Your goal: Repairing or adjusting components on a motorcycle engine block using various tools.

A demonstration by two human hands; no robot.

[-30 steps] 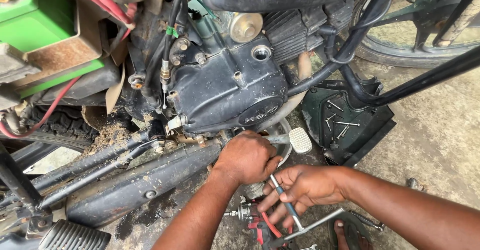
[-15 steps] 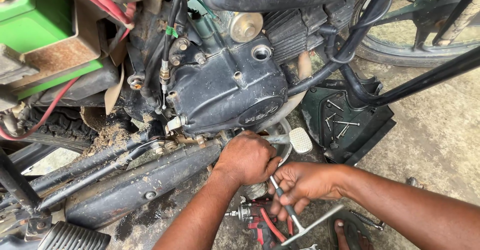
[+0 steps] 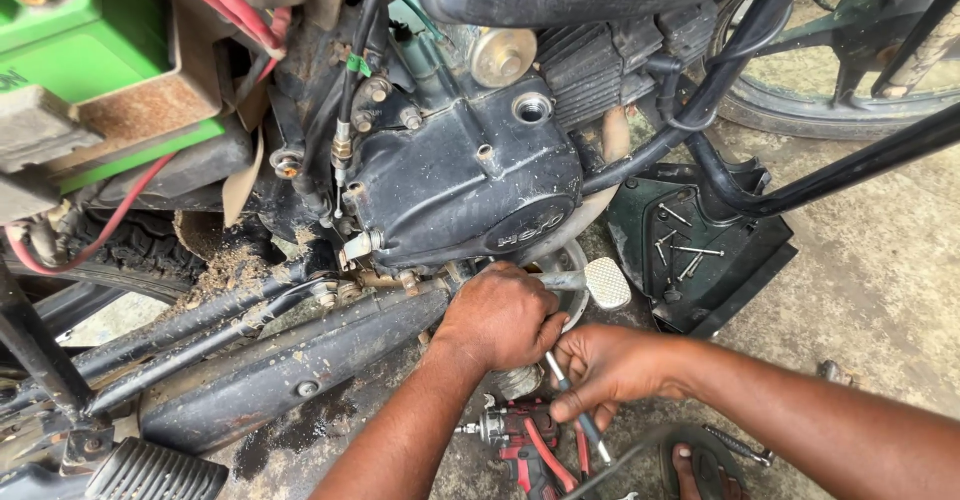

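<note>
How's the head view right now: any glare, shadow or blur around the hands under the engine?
Head view: soft, even daylight, no harsh glare; the engine cover is sharp. Deep shadow sits under the frame where the left hand reaches. The right hand and its thin metal tool are clear, hardly blurred.

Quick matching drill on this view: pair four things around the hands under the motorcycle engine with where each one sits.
1. green box-shaped battery
2. loose metal screws
3. red-handled power tool
4. slim metal hand tool

A. on the ground below the hands
B. in the right hand
C. upper left of the view
D. in the black plastic cover on the floor

Pairs: 1-C, 2-D, 3-A, 4-B
</note>
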